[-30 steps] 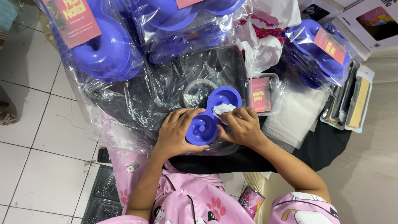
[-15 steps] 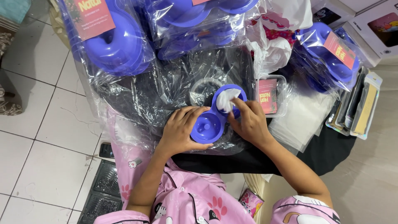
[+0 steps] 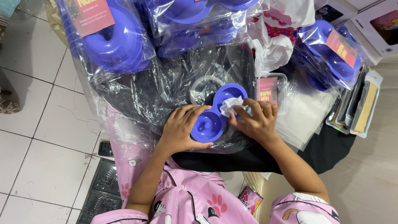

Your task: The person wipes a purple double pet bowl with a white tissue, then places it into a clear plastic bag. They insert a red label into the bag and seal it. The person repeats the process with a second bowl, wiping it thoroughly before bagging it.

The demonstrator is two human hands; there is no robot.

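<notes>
1. The left hand [image 3: 180,130] is curling around the near end of a purple double-cup mould [image 3: 215,112], with the fingers lying over the rim of its nearer cup and the thumb pressing against its lower edge, so the hand is closed on the mould.
2. The right hand [image 3: 255,120] is pinching a small white tissue [image 3: 230,104] between thumb and fingertips, and the tissue is sitting inside the farther cup of the mould.
3. The mould is resting at the middle of the desk, on a sheet of crinkled clear plastic wrap [image 3: 157,93] that is covering a black cloth [image 3: 331,151].
4. A clear round container [image 3: 203,88] is lying just beyond the mould, touching or almost touching it; I cannot tell which.
5. A small clear box with a pink card [image 3: 268,90] is standing just beside the right hand, on its far side.
6. Bagged stacks of purple moulds are lying along the far edge: one at the left [image 3: 112,39], one in the middle [image 3: 195,16] and one at the right [image 3: 331,58].
7. A crumpled white bag [image 3: 275,41] is sitting between the middle and right stacks.
8. A pile of white sheets [image 3: 309,120] is lying to the right of the right hand.
9. The person is wearing pink patterned sleeves [image 3: 195,203], and white floor tiles [image 3: 37,137] are showing at the left.
</notes>
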